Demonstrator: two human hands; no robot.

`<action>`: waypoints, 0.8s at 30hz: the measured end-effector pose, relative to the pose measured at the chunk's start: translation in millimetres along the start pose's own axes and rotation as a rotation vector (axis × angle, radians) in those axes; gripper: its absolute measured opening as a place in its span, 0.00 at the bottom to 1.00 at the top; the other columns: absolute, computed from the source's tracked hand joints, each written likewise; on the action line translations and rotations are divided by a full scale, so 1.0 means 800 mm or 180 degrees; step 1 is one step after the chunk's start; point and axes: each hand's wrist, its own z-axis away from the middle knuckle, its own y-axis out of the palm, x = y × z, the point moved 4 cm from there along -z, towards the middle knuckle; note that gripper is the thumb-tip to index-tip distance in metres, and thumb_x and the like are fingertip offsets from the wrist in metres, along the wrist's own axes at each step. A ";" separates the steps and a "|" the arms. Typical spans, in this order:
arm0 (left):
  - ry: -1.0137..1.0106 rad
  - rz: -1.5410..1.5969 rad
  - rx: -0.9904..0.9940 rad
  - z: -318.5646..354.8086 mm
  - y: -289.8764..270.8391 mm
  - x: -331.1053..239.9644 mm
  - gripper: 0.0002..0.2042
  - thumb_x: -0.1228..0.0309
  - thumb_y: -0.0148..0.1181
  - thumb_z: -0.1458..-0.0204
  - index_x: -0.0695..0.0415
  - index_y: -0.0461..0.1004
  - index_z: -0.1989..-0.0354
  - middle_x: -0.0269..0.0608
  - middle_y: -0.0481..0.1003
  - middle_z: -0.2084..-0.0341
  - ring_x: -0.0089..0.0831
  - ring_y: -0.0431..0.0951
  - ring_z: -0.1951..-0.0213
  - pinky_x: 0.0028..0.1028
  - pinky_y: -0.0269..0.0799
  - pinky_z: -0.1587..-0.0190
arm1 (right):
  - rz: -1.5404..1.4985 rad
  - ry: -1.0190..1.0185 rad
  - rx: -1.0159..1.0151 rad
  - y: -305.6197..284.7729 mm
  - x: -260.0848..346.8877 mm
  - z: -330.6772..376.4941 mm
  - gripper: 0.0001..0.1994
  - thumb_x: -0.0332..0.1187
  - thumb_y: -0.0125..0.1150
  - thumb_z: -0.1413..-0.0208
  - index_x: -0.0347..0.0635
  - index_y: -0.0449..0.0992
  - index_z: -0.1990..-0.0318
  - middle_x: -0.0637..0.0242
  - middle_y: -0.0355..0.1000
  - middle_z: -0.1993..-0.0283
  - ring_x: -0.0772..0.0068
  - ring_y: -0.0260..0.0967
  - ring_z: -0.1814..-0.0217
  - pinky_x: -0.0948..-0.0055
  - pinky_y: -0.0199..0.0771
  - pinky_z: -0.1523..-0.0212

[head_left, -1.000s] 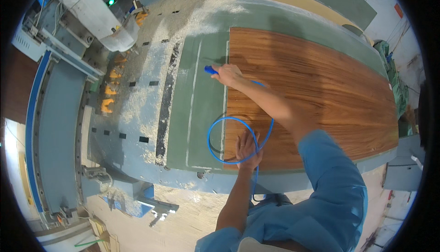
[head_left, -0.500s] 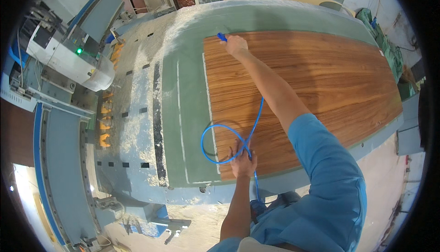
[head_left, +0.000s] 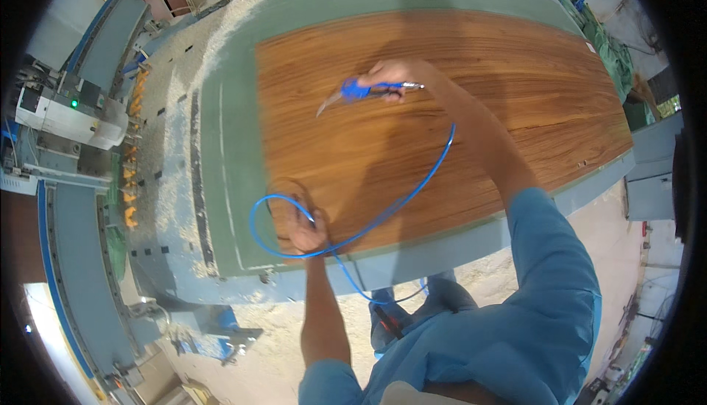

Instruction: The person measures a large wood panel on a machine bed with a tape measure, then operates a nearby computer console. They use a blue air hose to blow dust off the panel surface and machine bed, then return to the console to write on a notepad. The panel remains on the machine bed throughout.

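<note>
My right hand (head_left: 394,75) is closed around a blue air blow gun (head_left: 355,89) above the wood-grain panel (head_left: 412,162). Its thin nozzle points left and down toward the panel. A blue air hose (head_left: 420,190) hangs from it in a wide curve. Flat on the panel's near left corner rests my left hand (head_left: 305,234), its fingers stretched out, somewhat blurred. The hose loops around that hand and crosses near its wrist, then runs down past the table edge. Under the panel lies a green mat (head_left: 232,155), showing along the left and far sides.
On the left, a white machine head (head_left: 70,114) with a green light stands beside a row of orange clamps (head_left: 131,184). Pale dust covers the slotted bed (head_left: 169,199) and the floor (head_left: 287,331). A grey-blue cabinet (head_left: 652,177) stands at right.
My right hand has drawn the blow gun from the far left corner back over the panel. My view has shifted rightward. The white dust line along the panel's left edge no longer shows.
</note>
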 end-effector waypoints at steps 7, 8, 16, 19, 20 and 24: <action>-0.0263 -0.0615 -0.0376 0.013 -0.001 -0.021 0.23 0.60 0.56 0.33 0.60 0.72 0.34 0.59 0.71 0.35 0.57 0.69 0.33 0.46 0.65 0.31 | 0.0078 0.0057 -0.0640 -0.021 -0.143 0.266 0.27 0.59 0.51 0.29 0.40 0.78 0.54 0.67 0.65 0.82 0.75 0.66 0.82 0.70 0.71 0.83; -0.0707 -0.0904 -0.0295 0.026 0.006 -0.034 0.22 0.61 0.55 0.32 0.59 0.74 0.35 0.59 0.71 0.36 0.57 0.71 0.35 0.47 0.67 0.33 | 0.0109 0.0153 -0.0152 -0.017 -0.173 0.320 0.27 0.59 0.52 0.30 0.40 0.78 0.53 0.67 0.65 0.82 0.76 0.65 0.82 0.70 0.71 0.82; -0.0707 0.1159 0.0260 0.220 0.068 -0.281 0.20 0.61 0.49 0.27 0.57 0.73 0.34 0.54 0.80 0.51 0.40 0.82 0.54 0.32 0.75 0.53 | -0.0684 0.1085 -0.1768 -0.051 -0.446 0.790 0.24 0.58 0.54 0.31 0.43 0.80 0.58 0.68 0.70 0.82 0.78 0.67 0.84 0.73 0.67 0.83; -0.1197 0.1490 0.0712 0.324 0.068 -0.338 0.22 0.58 0.46 0.26 0.55 0.69 0.31 0.46 0.81 0.56 0.22 0.80 0.67 0.23 0.71 0.69 | -0.1452 0.1226 -0.2015 0.022 -0.555 0.957 0.25 0.57 0.53 0.30 0.42 0.79 0.62 0.65 0.73 0.81 0.76 0.69 0.85 0.72 0.72 0.82; -0.1335 0.1601 0.0802 0.360 0.071 -0.349 0.21 0.58 0.47 0.26 0.55 0.70 0.31 0.45 0.81 0.56 0.23 0.80 0.67 0.23 0.71 0.70 | -0.1457 0.1401 -0.1894 0.052 -0.589 1.005 0.25 0.57 0.53 0.30 0.41 0.79 0.61 0.63 0.74 0.80 0.75 0.70 0.84 0.72 0.74 0.81; -0.1246 0.1374 0.0939 0.510 0.079 -0.375 0.21 0.59 0.48 0.27 0.58 0.71 0.33 0.44 0.81 0.61 0.27 0.79 0.70 0.28 0.70 0.72 | -0.2306 0.1353 -0.2168 0.164 -0.711 1.186 0.27 0.58 0.54 0.30 0.38 0.77 0.52 0.58 0.78 0.76 0.68 0.76 0.79 0.68 0.83 0.74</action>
